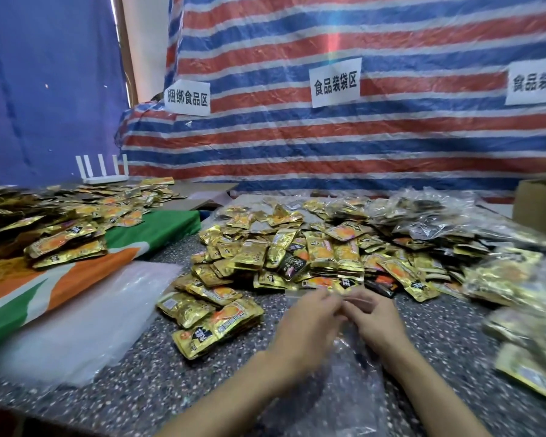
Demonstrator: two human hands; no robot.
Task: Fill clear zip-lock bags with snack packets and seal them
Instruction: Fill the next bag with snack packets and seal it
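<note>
My left hand (308,320) and my right hand (372,316) meet at the top edge of a clear zip-lock bag (350,367) lying on the speckled table (145,380). Both pinch its mouth between fingers and thumb. The bag looks empty, though blur hides detail. Just beyond my hands spreads a big heap of gold snack packets (312,257). A small stack of gold packets (215,316) lies to the left of my left hand.
A pile of clear empty bags (85,320) lies at the left on an orange-green cloth (60,285). Filled clear bags (524,298) crowd the right side. More packets (60,228) cover the left table. A white router (103,171) and a striped tarp (360,137) stand behind.
</note>
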